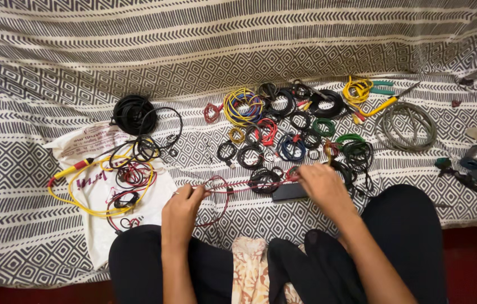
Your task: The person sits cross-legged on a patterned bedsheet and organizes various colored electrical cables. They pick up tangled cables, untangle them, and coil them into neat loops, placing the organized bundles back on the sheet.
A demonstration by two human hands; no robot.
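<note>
The left hand (182,211) and the right hand (322,183) each pinch one end of a thin red cable (238,186), stretched between them just above the patterned cloth (249,50), near small coiled wires (283,121).

Woven matt cloth bedsheet (249,45); smooth plastic-sheathed red wire (233,187); glossy yellow cable (78,197) at 9 o'clock; metal wire spool (475,156); crinkled white bag (89,141).
</note>
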